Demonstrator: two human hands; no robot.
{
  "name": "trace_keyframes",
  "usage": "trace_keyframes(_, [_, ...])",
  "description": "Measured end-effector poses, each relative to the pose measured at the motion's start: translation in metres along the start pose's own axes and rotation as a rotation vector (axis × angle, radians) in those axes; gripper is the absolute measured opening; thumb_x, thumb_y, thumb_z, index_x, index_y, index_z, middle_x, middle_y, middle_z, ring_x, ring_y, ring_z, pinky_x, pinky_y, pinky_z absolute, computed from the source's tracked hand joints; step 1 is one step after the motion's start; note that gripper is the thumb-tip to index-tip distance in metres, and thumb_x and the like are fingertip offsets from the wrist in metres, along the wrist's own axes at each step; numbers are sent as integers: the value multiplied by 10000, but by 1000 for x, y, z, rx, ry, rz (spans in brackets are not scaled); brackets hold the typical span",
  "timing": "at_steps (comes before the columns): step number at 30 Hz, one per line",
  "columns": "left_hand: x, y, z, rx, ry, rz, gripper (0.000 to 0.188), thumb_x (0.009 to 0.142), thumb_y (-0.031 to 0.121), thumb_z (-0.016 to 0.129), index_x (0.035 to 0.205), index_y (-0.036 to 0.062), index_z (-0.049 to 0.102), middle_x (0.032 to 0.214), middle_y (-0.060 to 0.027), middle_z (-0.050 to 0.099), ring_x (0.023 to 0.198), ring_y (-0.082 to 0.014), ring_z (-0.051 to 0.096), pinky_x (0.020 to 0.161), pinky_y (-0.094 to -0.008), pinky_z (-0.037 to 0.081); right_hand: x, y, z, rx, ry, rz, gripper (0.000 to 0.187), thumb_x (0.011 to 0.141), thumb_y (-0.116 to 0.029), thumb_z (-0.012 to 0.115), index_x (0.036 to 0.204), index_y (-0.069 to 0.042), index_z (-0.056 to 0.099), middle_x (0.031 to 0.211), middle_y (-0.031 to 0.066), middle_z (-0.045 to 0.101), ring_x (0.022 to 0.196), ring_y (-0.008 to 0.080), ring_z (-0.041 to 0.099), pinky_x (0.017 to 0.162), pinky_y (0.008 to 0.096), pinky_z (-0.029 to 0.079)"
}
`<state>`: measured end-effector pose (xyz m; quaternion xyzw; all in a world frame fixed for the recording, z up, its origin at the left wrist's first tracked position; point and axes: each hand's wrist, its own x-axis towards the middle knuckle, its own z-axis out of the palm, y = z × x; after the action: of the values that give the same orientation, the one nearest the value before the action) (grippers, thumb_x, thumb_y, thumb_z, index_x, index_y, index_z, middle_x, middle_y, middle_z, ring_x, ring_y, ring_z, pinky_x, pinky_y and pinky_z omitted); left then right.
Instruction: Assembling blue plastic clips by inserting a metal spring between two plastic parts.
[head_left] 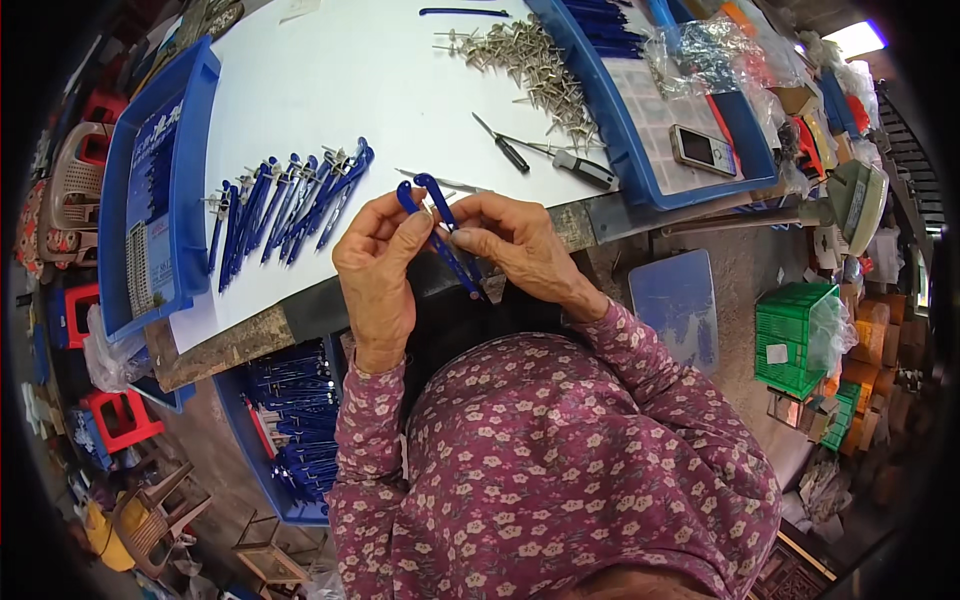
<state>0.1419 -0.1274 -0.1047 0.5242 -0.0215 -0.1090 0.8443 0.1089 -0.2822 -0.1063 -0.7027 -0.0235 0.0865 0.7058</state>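
Above the table's near edge, a pair of slim blue hooked parts (pixel 460 262) hangs between my hands, rounded ends up, with a bit of bright metal between them. My left hand (pixel 378 265) pinches the left blue part near its top with thumb and fingers. From the other side, my right hand (pixel 520 242) is closed at the right blue part, its thumb and forefinger pressed against it. Just beyond my fingers lies a thin pointed metal tool (pixel 445 184), partly hidden. To the left, a row of similar blue pieces with metal fittings (pixel 285 205) rests on the white sheet.
A heap of small metal fittings (pixel 545 75) lies far right, near a small screwdriver (pixel 512 155) and a grey-handled tool (pixel 588 170). Blue trays (pixel 190 190) flank the table (pixel 240 338); the right one holds a phone (pixel 703 150). A blue bin (pixel 245 440) sits below.
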Motion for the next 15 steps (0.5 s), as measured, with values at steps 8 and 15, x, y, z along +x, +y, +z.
trace_keyframes(8, [-8,14,13,266,63,148,215,784,5,639,989,-43,597,860,-52,616,780,-81,568,698,-197,457,-4,-10,2,145,31,-88,366,866,-112,564,1189,22,456,725,-3,547,692,41,519,603,173,407])
trace_keyframes(15, [-8,24,21,336,-4,214,189,788,12,638,966,-41,606,872,-35,613,782,-78,559,704,-195,451,-19,-37,-4,291,24,-54,376,856,-120,574,1191,14,469,720,24,577,656,41,530,570,160,392])
